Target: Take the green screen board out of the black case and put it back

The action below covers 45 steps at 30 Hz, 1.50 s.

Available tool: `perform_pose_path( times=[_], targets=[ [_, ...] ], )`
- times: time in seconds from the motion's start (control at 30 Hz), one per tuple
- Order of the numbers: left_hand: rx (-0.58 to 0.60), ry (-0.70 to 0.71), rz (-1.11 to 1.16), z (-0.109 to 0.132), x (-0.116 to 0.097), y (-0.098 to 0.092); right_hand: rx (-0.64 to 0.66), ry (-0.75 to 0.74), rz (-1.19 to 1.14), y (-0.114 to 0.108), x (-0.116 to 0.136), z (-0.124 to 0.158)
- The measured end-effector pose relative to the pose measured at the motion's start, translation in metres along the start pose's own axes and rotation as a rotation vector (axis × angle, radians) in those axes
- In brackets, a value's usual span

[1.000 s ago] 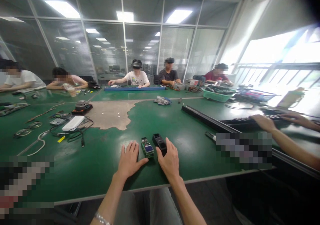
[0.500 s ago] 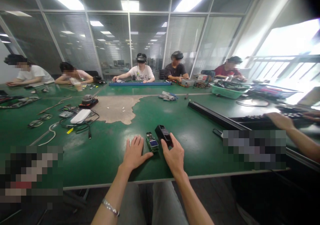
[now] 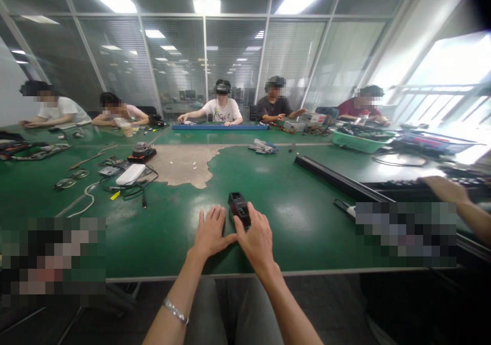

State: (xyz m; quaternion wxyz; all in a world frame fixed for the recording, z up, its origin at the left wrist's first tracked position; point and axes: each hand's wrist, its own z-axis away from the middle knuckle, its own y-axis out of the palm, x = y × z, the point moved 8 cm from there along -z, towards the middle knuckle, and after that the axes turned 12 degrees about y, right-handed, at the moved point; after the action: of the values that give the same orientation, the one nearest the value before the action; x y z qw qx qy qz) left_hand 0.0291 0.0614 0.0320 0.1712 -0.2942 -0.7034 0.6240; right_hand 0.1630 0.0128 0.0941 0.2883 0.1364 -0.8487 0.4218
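Note:
My right hand (image 3: 258, 240) grips a black plastic housing (image 3: 238, 205) with cut-outs in its top, thumb on the near left side and fingers along the right. The housing sits over the spot of the small green circuit board, which is now almost wholly hidden beneath it; only a sliver of green shows at its left edge. Whether the two are joined, I cannot tell. My left hand (image 3: 210, 235) lies on the table just left of the housing, fingers stretched out, its thumb reaching toward my right thumb.
On the green table (image 3: 184, 207), a white box (image 3: 131, 174) with black cables and a pair of glasses (image 3: 71, 179) lie left. A long black rail (image 3: 337, 178) slants along the right, near another person's hand. Gloves (image 3: 263, 146) and a green basket (image 3: 362, 139) are farther back; several people sit opposite.
My right hand has brought the black housing left, from beside the circuit board to over it, covering the board and its screen. My left hand stays flat beside it. The view has shifted slightly.

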Motion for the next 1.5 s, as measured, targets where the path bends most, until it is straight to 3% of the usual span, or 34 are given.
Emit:
perform_pose_path(
  times=[0.47,1.2,1.5],
  targets=[
    [-0.026,-0.018,0.016,0.001,0.003,0.004,0.039,-0.017,0.066,0.023,-0.014,0.016],
    [-0.018,-0.014,0.036,0.003,0.001,-0.001,0.059,-0.014,-0.039,0.029,-0.022,0.014],
    [-0.017,-0.016,0.026,0.003,0.001,-0.002,0.082,-0.015,0.032,0.031,-0.019,0.010]
  ],
)
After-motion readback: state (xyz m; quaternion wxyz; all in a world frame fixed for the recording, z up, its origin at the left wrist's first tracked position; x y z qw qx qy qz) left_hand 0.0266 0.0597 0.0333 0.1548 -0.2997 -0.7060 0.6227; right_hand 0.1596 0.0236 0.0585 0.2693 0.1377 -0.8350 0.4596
